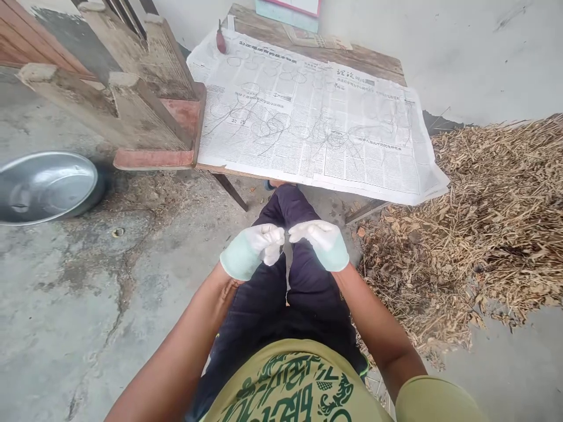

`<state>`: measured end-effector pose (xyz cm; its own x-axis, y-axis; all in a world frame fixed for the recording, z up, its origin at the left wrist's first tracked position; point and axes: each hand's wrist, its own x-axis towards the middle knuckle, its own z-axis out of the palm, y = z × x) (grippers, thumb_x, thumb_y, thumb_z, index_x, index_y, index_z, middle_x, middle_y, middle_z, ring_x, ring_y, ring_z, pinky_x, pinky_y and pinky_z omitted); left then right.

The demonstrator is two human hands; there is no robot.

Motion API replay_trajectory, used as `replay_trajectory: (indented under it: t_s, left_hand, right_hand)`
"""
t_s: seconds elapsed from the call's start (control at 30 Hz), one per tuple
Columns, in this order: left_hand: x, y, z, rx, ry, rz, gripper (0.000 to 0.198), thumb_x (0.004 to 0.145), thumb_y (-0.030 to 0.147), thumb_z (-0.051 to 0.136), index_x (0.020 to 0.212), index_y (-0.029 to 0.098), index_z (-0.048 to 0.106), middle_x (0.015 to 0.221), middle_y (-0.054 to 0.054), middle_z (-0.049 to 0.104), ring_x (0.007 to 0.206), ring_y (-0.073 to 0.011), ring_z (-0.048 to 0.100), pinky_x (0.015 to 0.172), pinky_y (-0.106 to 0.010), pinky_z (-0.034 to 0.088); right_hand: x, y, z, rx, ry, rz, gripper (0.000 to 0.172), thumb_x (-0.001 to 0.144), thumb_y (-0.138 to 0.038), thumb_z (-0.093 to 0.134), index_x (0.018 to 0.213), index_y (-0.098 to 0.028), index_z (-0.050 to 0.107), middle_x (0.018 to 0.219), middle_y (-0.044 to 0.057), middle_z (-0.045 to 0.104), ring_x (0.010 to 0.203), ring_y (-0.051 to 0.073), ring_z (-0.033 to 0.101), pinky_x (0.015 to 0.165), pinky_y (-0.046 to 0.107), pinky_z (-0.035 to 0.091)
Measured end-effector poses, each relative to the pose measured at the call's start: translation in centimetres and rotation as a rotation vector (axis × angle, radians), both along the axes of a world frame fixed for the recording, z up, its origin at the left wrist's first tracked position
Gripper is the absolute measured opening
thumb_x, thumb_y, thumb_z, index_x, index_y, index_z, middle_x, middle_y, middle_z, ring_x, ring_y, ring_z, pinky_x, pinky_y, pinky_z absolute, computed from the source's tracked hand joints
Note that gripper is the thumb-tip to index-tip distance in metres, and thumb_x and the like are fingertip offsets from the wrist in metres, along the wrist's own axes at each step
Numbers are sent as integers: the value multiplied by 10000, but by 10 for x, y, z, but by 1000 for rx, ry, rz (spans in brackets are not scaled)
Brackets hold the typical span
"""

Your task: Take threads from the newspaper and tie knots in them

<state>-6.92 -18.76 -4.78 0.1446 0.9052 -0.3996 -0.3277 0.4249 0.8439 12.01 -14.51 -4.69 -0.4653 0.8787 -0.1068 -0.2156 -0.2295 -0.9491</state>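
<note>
My left hand (257, 249) and my right hand (321, 240) wear white gloves with mint-green cuffs and meet above my lap. The fingers of both are pinched together, with a thin wire (287, 234) just visible between the fingertips. Most of that strand is hidden by the gloves or too fine to follow. Beyond my hands, newspaper sheets (264, 158) cover a wooden table (382, 61). Several tangled thin wires (272, 124) lie across the print, and small wire rings (250, 88) sit farther back. A tool with a red handle (220, 42) rests at the far left corner.
A wooden bench with upturned legs (145, 117) stands against the table's left side. On the concrete floor at left is a metal basin (57, 187). Dry plant stalks (497, 223) are heaped at right. A pale blue and pink box (288, 14) is by the wall.
</note>
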Motion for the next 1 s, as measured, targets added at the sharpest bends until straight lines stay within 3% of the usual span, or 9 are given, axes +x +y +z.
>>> replay_trajectory:
  t_s: [0.1,0.27,0.5,0.77,1.0]
  left_hand:
    - [-5,-1,3,-9,-18,-129,526,638,681,823,614,214,583,372,50,436,322,-104,369,388,-261,300]
    - [-13,-4,16,70,297,-242,471,746,638,752,595,224,586,355,21,493,350,-105,383,432,-251,295]
    - [-19,-3,27,122,545,-413,406,741,545,759,553,220,605,357,33,501,366,-100,382,438,-232,300]
    - [-28,-8,23,110,547,-513,380,712,528,796,592,217,614,406,38,530,360,-92,376,397,-227,257]
    - [-19,-9,37,49,614,-603,377,772,510,696,586,210,563,366,55,495,377,-87,360,426,-207,276]
  right_hand:
    - [3,0,0,1,13,31,369,832,-540,743,865,-179,807,909,101,784,782,240,736,874,443,585]
    - [10,4,-1,-13,39,140,410,792,-580,775,757,-173,801,802,103,763,721,248,714,806,444,587]
    - [18,9,2,-36,90,337,429,775,-577,795,670,-161,786,775,117,750,723,258,708,743,435,588]
    - [17,15,-3,26,113,501,375,784,-539,795,670,-181,812,808,123,774,766,267,724,772,418,587]
    - [15,20,-19,34,308,527,371,826,-484,770,663,-153,807,776,154,767,729,272,722,728,404,570]
